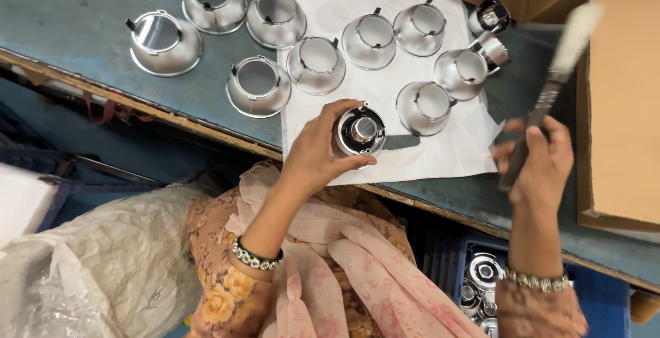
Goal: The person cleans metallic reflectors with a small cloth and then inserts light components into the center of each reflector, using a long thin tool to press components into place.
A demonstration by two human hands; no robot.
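Note:
My left hand grips a shiny silver metal cup-shaped reflector, its narrow end facing up, just above the front edge of a white paper sheet. My right hand holds a paintbrush by its dark handle, the pale bristles pointing up and away, blurred. The brush is to the right of the held reflector and apart from it.
Several silver reflectors stand open side up on the paper and on the blue-grey bench. Cardboard boxes sit at right and back. A blue crate of more metal parts lies below the bench. A plastic sack is at lower left.

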